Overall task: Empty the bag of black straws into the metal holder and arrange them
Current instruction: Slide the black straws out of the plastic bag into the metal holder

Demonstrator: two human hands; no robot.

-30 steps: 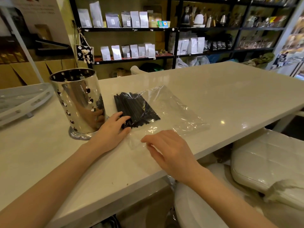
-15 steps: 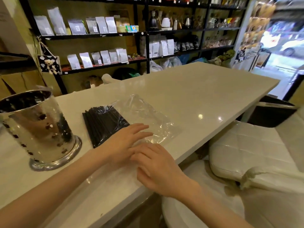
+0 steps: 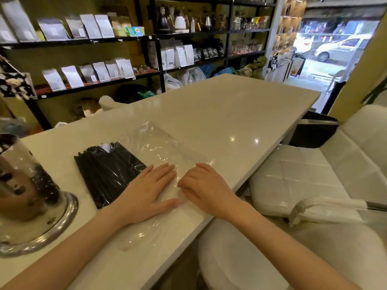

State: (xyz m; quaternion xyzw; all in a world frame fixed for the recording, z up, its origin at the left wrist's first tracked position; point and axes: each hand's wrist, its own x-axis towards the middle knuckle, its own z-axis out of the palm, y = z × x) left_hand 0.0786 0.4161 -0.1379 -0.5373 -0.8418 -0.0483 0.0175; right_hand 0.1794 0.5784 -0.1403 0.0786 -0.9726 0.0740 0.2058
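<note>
A pale glossy counter (image 3: pixel 219 114) runs from lower left to centre right, with black shelving (image 3: pixel 155 57) of white pouches and kettles behind and a white padded chair (image 3: pixel 314 174) at right. My left hand (image 3: pixel 146 191) lies flat, fingers spread, on the clear bag (image 3: pixel 159 149). My right hand (image 3: pixel 205 187) rests curled on its near edge, gripping nothing visible. The black straws (image 3: pixel 106 170) lie inside the bag at centre left. The metal holder (image 3: pixel 25 195) stands at the left edge.

On the bench (image 3: pixel 219 114) before you lies the bag (image 3: pixel 159 151), straws (image 3: pixel 106 170) in its left end. The holder (image 3: pixel 27 195) stands left of it. Your left hand (image 3: pixel 146 191) and right hand (image 3: pixel 206 188) rest side by side on the bag's near end.
</note>
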